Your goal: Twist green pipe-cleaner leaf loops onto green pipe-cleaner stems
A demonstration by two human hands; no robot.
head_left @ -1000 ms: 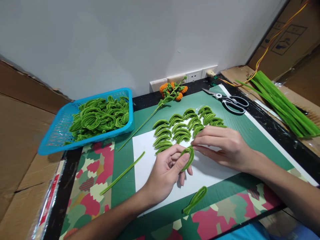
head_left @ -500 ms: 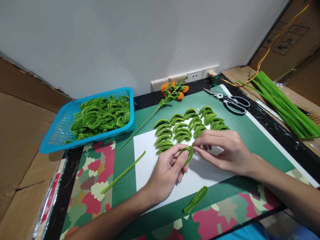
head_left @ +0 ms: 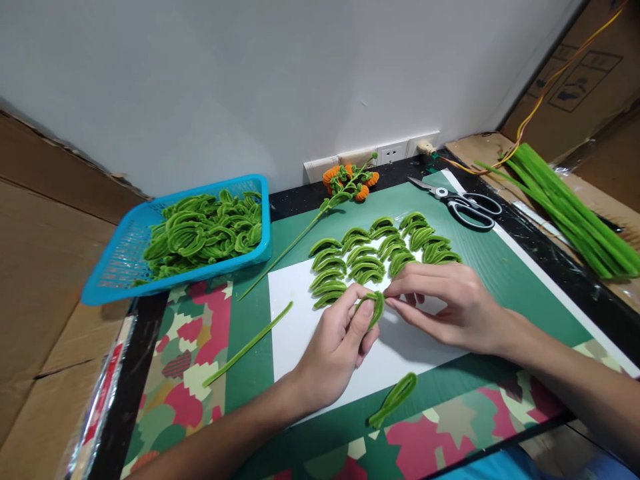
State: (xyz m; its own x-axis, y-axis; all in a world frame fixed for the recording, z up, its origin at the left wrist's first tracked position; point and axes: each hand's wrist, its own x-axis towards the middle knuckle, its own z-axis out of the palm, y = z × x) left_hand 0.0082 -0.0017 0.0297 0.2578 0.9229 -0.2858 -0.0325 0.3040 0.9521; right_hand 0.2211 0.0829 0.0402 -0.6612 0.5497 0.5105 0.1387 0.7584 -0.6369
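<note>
Green: one fuzzy loop [head_left: 379, 310] in left fingers [head_left: 360, 323]

Soft, even indoor light over my desk [head_left: 555, 268], a diffuse shadow beneath my right hand [head_left: 457, 307] on the white paper [head_left: 286, 343], cardboard box [head_left: 580, 83] dim at far right, edges stretched wide-angle, little blur on my fingers [head_left: 423, 283].

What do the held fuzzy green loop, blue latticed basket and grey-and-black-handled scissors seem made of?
Fuzzy green loop in the left hand: probably chenille stem, given its velvety pile. Blue latticed basket: likely plastic; its rim is smooth and slightly glossy. Scissors: blades apparently metal, dull grey, pointed; handles probably plastic, thickly rounded.
</note>
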